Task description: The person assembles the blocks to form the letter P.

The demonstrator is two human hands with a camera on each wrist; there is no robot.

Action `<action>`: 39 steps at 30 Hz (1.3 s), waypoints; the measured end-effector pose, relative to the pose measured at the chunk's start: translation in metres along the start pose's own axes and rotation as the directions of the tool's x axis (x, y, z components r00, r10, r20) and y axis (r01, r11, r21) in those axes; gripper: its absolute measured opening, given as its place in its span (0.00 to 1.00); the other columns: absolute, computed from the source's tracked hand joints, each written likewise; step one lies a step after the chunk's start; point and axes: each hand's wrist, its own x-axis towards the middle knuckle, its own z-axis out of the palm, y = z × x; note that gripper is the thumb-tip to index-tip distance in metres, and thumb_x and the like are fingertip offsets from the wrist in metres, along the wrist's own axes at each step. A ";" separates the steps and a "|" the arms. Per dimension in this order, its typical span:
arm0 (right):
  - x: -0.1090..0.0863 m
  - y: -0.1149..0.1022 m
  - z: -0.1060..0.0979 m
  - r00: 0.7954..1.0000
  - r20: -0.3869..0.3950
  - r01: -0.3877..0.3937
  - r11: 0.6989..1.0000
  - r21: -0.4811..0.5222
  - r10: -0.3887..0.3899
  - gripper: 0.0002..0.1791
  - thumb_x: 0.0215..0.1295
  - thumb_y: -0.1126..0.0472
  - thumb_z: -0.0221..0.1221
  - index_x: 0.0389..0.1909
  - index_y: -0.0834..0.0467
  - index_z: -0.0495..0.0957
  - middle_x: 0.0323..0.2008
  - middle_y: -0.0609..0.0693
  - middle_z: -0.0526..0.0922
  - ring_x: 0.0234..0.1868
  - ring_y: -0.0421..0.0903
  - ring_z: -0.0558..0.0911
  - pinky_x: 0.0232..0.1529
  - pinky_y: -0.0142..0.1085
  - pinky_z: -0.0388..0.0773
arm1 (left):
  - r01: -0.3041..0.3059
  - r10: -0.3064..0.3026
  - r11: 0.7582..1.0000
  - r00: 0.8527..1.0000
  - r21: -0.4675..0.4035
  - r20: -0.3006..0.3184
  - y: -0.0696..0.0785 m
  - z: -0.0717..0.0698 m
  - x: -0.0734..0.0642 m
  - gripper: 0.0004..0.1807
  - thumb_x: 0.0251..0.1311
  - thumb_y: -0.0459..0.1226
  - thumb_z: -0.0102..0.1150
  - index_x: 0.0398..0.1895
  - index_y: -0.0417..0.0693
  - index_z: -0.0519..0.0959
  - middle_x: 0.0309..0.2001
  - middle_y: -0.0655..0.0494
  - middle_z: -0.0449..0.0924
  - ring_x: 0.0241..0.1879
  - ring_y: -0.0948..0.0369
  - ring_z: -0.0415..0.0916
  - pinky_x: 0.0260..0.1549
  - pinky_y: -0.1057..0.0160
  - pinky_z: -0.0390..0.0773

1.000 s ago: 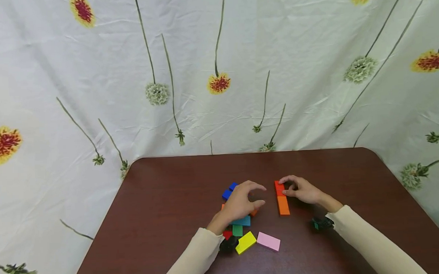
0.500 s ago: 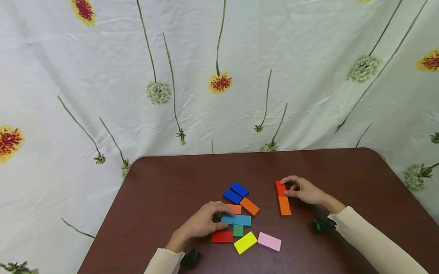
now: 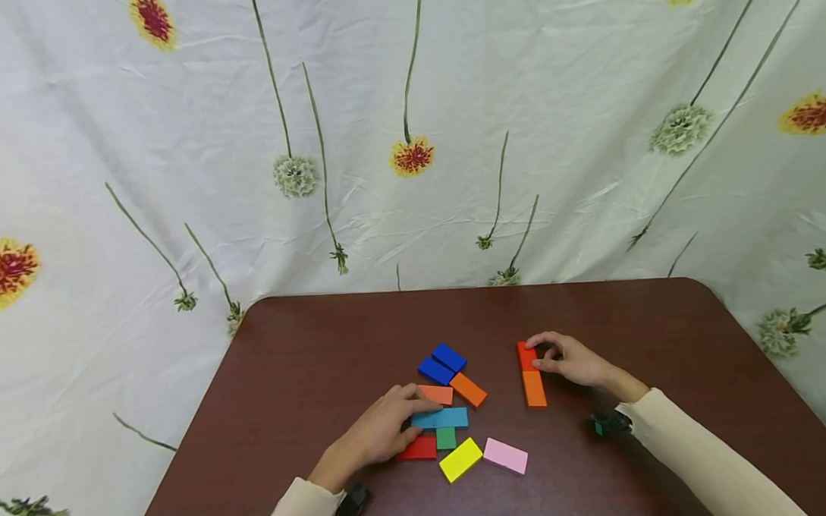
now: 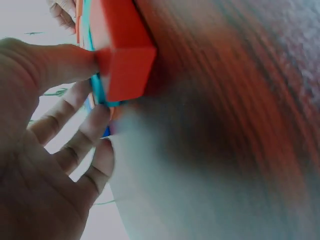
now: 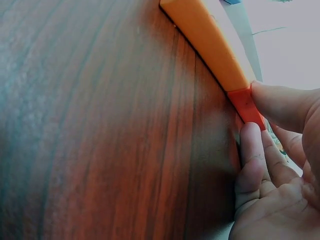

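At the pile's left side, my left hand [image 3: 376,431] has its thumb and fingertips on opposite long edges of the light blue block [image 3: 449,418], pinching it. In the left wrist view the thumb [image 4: 65,65] also lies against a red block [image 4: 117,50] in front of the blue one. My right hand [image 3: 575,361] pinches a red-orange block [image 3: 527,355], flat on the table, by its ends of thumb and fingers. An orange block [image 3: 534,390] meets it end to end, forming one straight row.
Around the left hand lie two dark blue blocks [image 3: 449,357], an orange block [image 3: 468,390], a coral block [image 3: 437,394], a small green block [image 3: 446,438], a yellow block [image 3: 461,460] and a pink block [image 3: 506,456]. A floral cloth [image 3: 358,237] hangs behind the brown table [image 3: 320,345].
My left hand has come down and left from above the pile to the light blue block, which has shifted slightly left. The right hand stays at the red-orange block.
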 end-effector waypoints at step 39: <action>0.001 0.000 0.000 1.000 0.009 -0.017 1.000 -0.003 0.017 0.19 0.68 0.62 0.63 0.57 0.63 0.75 0.51 0.61 0.77 0.38 0.48 0.74 0.35 0.32 0.71 | 0.096 0.061 0.873 0.951 -0.478 0.303 -0.015 -0.015 -0.038 0.40 0.45 0.22 0.72 0.61 0.60 0.70 0.76 0.58 0.57 0.18 0.68 0.69 0.21 0.70 0.74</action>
